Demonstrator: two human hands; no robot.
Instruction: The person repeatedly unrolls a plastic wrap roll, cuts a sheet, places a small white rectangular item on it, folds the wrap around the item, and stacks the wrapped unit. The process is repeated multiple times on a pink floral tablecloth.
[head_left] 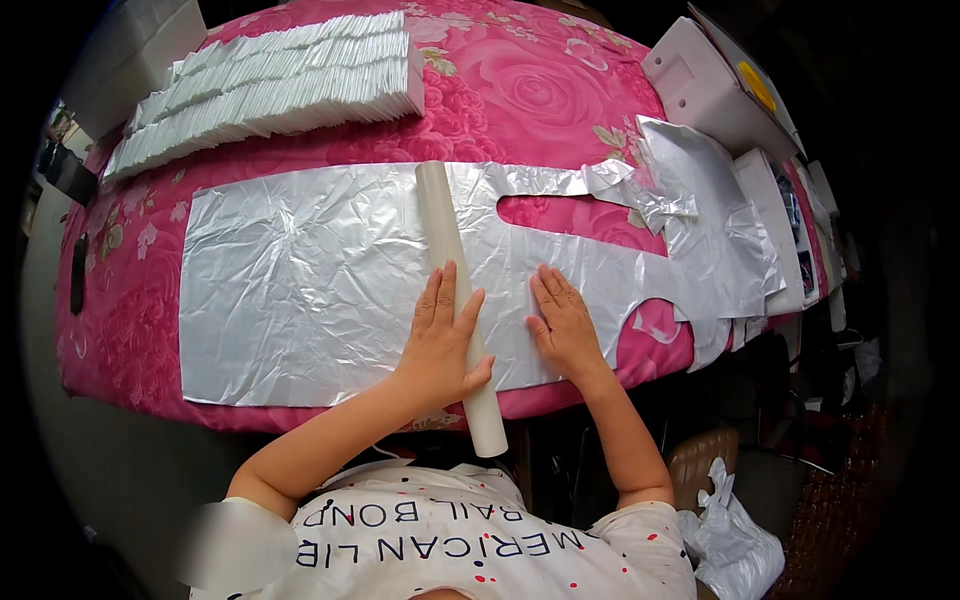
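A thin silvery-white plastic sheet (300, 290) lies flat and creased across the table, with a long cut-out and strap-like strips at its right side. Slanting across its middle is a pale rolling tube (436, 205), whose near end sticks out past the table's front edge. My left hand (440, 335) rests on the tube with its fingers stretched and the thumb spread to the right, not wrapped round it. To the right of the tube, my right hand (562, 320) lies flat on the sheet, fingers extended and holding nothing.
A pink flowered cloth (530, 90) covers the table. Stacked folded white plastic packs (270, 85) stand at the far left, near a translucent bin (135, 65). More silvery sheets (710, 230) are heaped at the right, beside a white foam box (715, 85). A white plastic bag (735, 545) hangs lower right.
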